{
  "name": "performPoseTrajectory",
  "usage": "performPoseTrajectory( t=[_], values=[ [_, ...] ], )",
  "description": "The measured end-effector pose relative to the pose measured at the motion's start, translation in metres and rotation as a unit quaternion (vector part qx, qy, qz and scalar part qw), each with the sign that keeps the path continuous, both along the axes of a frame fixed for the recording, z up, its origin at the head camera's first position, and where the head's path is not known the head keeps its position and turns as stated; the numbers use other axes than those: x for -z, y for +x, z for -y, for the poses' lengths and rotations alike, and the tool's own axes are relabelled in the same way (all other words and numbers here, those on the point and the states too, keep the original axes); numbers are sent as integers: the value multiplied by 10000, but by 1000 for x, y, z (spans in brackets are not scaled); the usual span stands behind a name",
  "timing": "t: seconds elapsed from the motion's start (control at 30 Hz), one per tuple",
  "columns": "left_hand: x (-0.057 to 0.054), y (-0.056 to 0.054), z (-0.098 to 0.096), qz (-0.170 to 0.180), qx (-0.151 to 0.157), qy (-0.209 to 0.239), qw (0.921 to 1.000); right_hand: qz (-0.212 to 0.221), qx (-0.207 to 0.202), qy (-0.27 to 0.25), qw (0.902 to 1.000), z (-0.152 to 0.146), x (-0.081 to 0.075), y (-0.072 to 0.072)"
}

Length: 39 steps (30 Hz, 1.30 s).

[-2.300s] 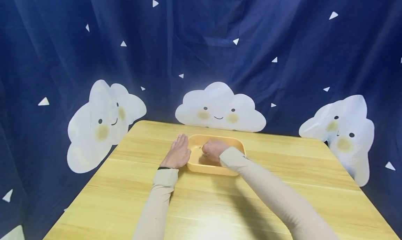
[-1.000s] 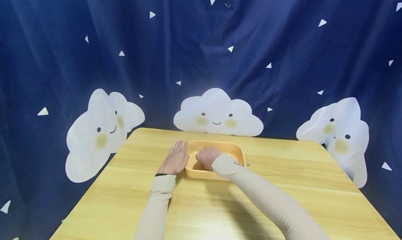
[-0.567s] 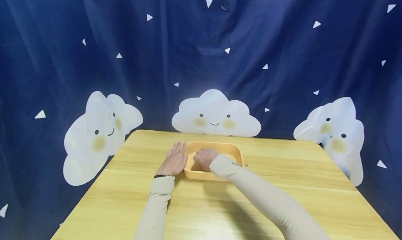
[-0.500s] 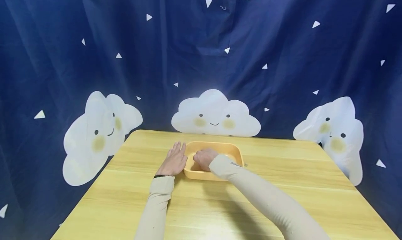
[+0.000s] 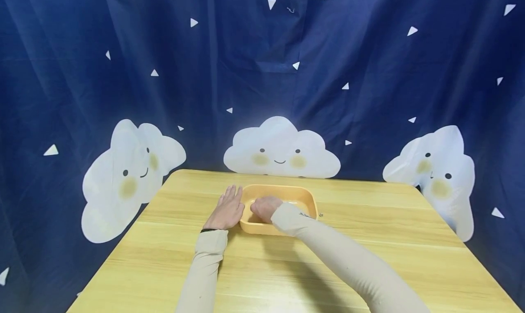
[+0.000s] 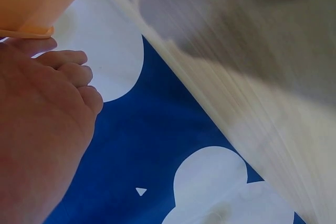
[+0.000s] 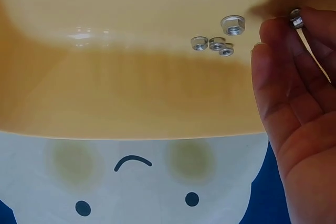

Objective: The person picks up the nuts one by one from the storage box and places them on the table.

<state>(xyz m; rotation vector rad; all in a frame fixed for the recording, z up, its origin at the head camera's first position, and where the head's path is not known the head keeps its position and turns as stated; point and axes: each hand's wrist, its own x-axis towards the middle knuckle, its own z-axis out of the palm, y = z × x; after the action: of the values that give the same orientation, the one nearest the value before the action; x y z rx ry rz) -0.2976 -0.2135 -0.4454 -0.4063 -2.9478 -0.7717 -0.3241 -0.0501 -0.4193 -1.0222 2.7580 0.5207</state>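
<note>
A shallow orange plastic box (image 5: 266, 229) stands on the table near its far side. My left hand (image 5: 224, 212) rests against the box's left end, fingers stretched out; the left wrist view shows its fingers close under the rim. My right hand (image 5: 264, 207) is inside the box. In the right wrist view its thumb and index finger pinch a small metal nut (image 7: 296, 21). Beside it on the box floor lie several silver flange nuts, the largest nut (image 7: 232, 24) nearest the fingers. In the head view the right hand and sleeve hide these nuts.
The light wooden table (image 5: 164, 267) ends in front of a dark blue curtain (image 5: 262, 44) printed with white clouds. A tiny metal piece (image 5: 321, 215) lies on the table just right of the box.
My right hand has moved left inside the box, covering the spot where small nuts showed earlier. The left hand stays at the box's end. The head view has tilted up slightly.
</note>
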Motion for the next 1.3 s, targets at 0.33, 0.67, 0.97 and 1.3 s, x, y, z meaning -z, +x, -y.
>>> performPoseTrajectory(
  t=[0.33, 0.67, 0.97, 1.3],
  values=[
    [0, 1, -1, 67, -14, 11, 10000, -319, -464, -231, 9981, -1, 3, 2],
    [0, 1, 0, 117, -13, -62, 9999, -345, -552, -304, 9974, 0, 3, 2],
    [3, 0, -1, 82, -29, -84, 9999, -577, -749, -393, 9947, -1, 6, 3],
    [2, 0, -1, 113, -13, -45, 9999, -347, -632, -411, 9966, -1, 4, 2]
  ],
)
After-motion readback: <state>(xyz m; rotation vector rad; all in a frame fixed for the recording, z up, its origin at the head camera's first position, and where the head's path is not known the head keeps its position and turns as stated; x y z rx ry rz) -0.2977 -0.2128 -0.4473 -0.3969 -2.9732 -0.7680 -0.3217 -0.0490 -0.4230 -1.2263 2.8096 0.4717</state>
